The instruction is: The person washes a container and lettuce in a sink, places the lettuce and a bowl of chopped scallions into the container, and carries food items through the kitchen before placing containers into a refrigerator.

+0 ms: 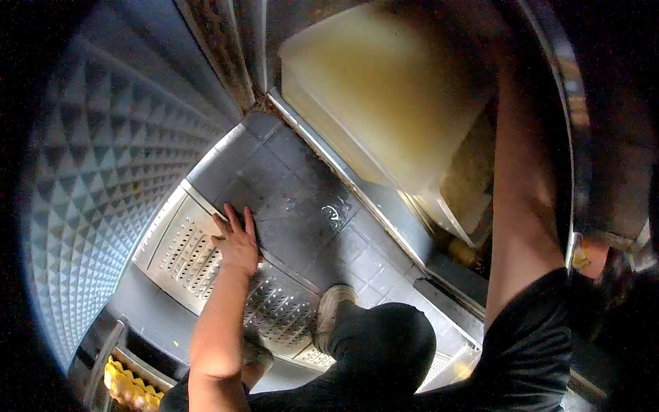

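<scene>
My left hand [238, 244] is stretched out with its fingers spread, and nothing is in it. It appears over the edge between a perforated metal floor grate [271, 309] and the dark floor tiles [292, 213]; whether it touches them I cannot tell. On the right, my right forearm [525, 206] reaches up beside a large yellowish translucent plastic tub [371, 89]. The hand at its end is lost in deep shadow near the tub's far side, so its fingers do not show. The tub sits on a low ledge with a metal edge [343, 172].
A pale wall panel with a raised pyramid pattern [103, 172] stands on the left. At lower left is a yellow egg tray [130, 384] near a metal rail [103, 364]. My shoe [335, 312] rests on the grate. A wet patch [333, 214] glints on the tiles.
</scene>
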A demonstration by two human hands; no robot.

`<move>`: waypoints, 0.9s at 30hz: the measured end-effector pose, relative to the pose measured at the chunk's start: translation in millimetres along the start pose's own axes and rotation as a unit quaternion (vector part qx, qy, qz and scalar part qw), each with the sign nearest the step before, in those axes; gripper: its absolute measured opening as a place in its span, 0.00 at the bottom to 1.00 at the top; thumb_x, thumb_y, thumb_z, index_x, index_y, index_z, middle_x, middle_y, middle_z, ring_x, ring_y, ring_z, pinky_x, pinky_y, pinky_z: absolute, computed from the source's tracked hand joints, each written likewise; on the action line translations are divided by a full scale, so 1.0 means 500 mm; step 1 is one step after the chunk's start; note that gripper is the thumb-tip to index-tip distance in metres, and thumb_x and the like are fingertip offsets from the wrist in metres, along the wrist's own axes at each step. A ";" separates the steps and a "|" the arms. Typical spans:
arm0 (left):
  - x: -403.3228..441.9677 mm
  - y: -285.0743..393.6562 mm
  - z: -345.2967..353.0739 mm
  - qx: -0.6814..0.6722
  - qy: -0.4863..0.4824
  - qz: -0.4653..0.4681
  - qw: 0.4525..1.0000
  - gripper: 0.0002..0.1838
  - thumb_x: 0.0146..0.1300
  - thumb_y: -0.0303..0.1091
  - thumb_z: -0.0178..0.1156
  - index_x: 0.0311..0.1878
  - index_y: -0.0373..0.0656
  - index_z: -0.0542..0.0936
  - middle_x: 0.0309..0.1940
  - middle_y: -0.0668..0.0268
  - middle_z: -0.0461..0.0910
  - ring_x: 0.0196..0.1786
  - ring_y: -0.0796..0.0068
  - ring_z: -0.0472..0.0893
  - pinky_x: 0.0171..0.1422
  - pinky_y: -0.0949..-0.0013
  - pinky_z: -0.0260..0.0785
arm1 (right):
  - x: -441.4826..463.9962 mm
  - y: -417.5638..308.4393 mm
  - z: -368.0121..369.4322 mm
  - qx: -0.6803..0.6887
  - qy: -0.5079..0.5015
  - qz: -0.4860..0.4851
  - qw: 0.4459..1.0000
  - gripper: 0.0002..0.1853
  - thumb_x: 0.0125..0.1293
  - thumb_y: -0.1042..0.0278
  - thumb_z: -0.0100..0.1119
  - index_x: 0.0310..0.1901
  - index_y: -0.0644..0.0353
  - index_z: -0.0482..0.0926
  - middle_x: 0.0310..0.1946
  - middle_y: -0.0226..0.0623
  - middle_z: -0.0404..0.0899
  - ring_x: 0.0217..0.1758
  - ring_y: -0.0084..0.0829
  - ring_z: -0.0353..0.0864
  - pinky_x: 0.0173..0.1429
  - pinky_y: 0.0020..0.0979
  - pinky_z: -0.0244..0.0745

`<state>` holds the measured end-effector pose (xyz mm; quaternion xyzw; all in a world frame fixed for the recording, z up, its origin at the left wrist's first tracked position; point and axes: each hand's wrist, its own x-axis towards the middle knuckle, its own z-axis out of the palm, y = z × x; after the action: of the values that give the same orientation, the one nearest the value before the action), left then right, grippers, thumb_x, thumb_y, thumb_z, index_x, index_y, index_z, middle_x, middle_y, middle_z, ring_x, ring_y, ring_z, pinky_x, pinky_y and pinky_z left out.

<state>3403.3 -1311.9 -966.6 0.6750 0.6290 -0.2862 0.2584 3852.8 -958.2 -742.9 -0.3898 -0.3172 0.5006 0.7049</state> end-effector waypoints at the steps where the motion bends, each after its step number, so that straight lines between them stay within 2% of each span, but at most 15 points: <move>1: -0.001 0.002 -0.003 -0.002 0.003 0.002 1.000 0.39 0.72 0.34 0.50 0.83 0.52 0.48 0.83 0.44 0.35 0.82 0.27 0.41 0.71 0.21 0.56 | 0.005 0.003 0.002 -0.003 0.000 0.000 1.000 0.33 0.68 0.48 0.57 0.69 0.59 0.70 0.69 0.49 0.70 0.71 0.50 0.70 0.72 0.55 0.68; 7: 0.004 0.001 -0.002 0.025 -0.010 0.003 1.000 0.39 0.72 0.33 0.50 0.83 0.51 0.48 0.83 0.42 0.34 0.81 0.26 0.42 0.71 0.22 0.56 | 0.029 0.015 0.019 -0.005 -0.001 -0.003 1.000 0.32 0.68 0.49 0.58 0.68 0.60 0.70 0.68 0.50 0.70 0.71 0.51 0.71 0.71 0.53 0.69; 8: -0.009 0.006 -0.036 0.026 -0.040 0.009 0.999 0.39 0.72 0.33 0.50 0.84 0.50 0.48 0.83 0.41 0.34 0.81 0.25 0.42 0.71 0.22 0.57 | 0.034 0.015 0.020 -0.008 0.001 -0.003 1.000 0.32 0.67 0.49 0.58 0.68 0.60 0.71 0.68 0.50 0.70 0.70 0.51 0.71 0.71 0.53 0.69; 11: 0.011 -0.004 0.017 0.045 0.009 0.007 0.999 0.41 0.71 0.37 0.52 0.84 0.50 0.48 0.83 0.41 0.33 0.81 0.24 0.43 0.69 0.22 0.60 | 0.046 0.019 0.024 -0.014 0.002 -0.005 1.000 0.32 0.67 0.50 0.59 0.68 0.60 0.71 0.68 0.51 0.71 0.70 0.51 0.71 0.71 0.53 0.70; 14: 0.000 -0.002 -0.009 0.006 -0.008 0.013 1.000 0.38 0.73 0.34 0.49 0.83 0.50 0.48 0.83 0.40 0.34 0.81 0.24 0.43 0.71 0.22 0.57 | 0.056 0.020 0.027 -0.021 0.006 -0.006 1.000 0.32 0.66 0.50 0.60 0.68 0.61 0.71 0.67 0.52 0.71 0.70 0.51 0.72 0.70 0.52 0.70; 20: 0.000 0.000 -0.007 0.027 -0.001 0.010 1.000 0.37 0.73 0.35 0.47 0.83 0.50 0.49 0.82 0.40 0.34 0.81 0.24 0.43 0.70 0.22 0.58 | 0.053 0.020 0.041 -0.055 0.013 -0.014 0.998 0.32 0.66 0.51 0.61 0.67 0.62 0.72 0.66 0.53 0.72 0.69 0.51 0.73 0.69 0.51 0.72; 23: -0.020 0.008 -0.042 0.024 -0.027 0.016 0.999 0.38 0.73 0.34 0.48 0.83 0.49 0.48 0.83 0.40 0.34 0.81 0.24 0.42 0.70 0.21 0.58 | 0.028 0.009 0.046 -0.090 0.014 -0.027 0.995 0.32 0.65 0.51 0.61 0.66 0.62 0.72 0.66 0.53 0.72 0.68 0.51 0.73 0.69 0.50 0.72; 27: 0.017 -0.004 0.038 0.033 0.026 0.005 0.999 0.43 0.69 0.34 0.56 0.84 0.49 0.46 0.83 0.41 0.32 0.81 0.25 0.42 0.70 0.22 0.58 | -0.070 -0.003 0.095 -0.175 0.005 -0.055 0.983 0.32 0.65 0.52 0.62 0.66 0.63 0.72 0.65 0.54 0.72 0.68 0.51 0.74 0.68 0.50 0.73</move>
<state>3400.7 -1319.0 -986.1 0.6934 0.6226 -0.2881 0.2205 3803.2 -980.8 -720.2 -0.4917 -0.4168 0.3959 0.6540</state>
